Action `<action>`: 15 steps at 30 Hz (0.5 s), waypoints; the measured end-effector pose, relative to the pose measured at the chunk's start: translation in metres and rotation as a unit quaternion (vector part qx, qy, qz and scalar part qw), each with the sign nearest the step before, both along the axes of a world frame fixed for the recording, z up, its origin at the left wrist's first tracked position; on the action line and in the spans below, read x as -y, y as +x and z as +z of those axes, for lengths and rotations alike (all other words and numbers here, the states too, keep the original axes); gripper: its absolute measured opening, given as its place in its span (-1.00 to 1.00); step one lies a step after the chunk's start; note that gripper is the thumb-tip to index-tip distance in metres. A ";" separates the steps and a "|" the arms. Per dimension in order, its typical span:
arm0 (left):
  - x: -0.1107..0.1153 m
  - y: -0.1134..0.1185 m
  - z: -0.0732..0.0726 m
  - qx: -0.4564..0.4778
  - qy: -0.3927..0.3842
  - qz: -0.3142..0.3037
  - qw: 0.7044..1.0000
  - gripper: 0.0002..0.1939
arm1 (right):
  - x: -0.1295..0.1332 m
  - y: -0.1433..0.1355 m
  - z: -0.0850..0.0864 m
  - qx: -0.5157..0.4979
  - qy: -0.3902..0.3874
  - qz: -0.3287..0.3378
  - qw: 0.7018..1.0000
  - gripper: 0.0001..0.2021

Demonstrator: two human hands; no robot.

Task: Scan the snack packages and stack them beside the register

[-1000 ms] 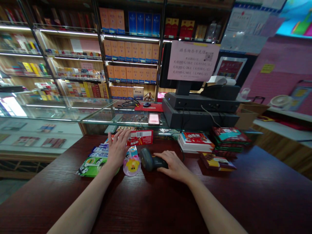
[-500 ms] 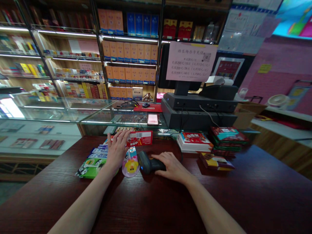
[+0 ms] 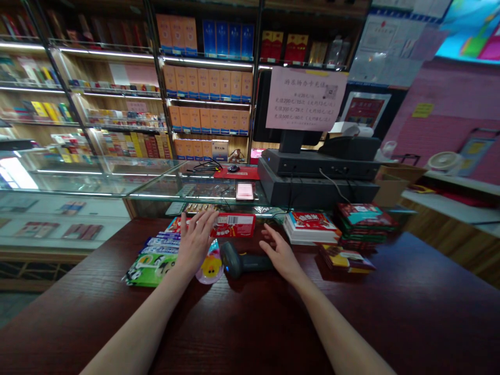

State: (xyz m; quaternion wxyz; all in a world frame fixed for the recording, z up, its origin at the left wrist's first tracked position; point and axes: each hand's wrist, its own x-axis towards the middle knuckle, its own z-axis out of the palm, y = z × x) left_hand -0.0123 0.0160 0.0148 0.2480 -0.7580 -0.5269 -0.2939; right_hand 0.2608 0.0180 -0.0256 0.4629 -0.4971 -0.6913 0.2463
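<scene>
My left hand (image 3: 195,242) lies with its fingers stretched out over the left part of a flat red snack box (image 3: 241,225), which has a barcode facing up. Whether the fingertips press on the box is hard to see. Below that hand, partly covered, are a round pink package with a yellow duck shape (image 3: 211,265) and green panda packets (image 3: 146,268). A black barcode scanner (image 3: 234,263) rests on the table, its head to the left. My right hand (image 3: 279,250) is open beside the scanner's handle end, fingers apart and holding nothing.
At right stand a stack of white-sided red boxes (image 3: 310,226), dark green and red packets (image 3: 365,216) and yellow-brown packs (image 3: 347,259). Behind are a glass counter (image 3: 179,187) and a cash register with monitor (image 3: 312,179). The dark wooden table (image 3: 242,323) stretches in front.
My right hand has let go of the scanner and opened, moving right and up. The red box has slid to the right, and my left hand has shifted right with it.
</scene>
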 end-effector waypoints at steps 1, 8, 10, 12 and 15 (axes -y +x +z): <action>0.001 0.001 0.000 0.000 0.002 -0.003 1.000 -0.31 | 0.000 -0.001 -0.001 -0.008 -0.007 0.004 1.000 -0.43; 0.001 0.006 -0.002 0.002 0.008 -0.027 1.000 -0.32 | 0.001 -0.005 0.003 -0.011 -0.016 0.026 0.999 -0.41; 0.001 0.007 -0.002 0.004 0.013 -0.032 0.999 -0.35 | 0.001 -0.006 0.003 -0.022 -0.020 0.029 0.999 -0.41; 0.001 0.008 -0.003 0.003 0.011 -0.035 0.999 -0.36 | 0.001 -0.007 0.004 -0.027 -0.020 0.034 0.999 -0.41; 0.001 0.009 -0.003 0.003 0.010 -0.035 0.999 -0.36 | 0.003 -0.008 0.006 -0.022 -0.014 0.038 0.999 -0.44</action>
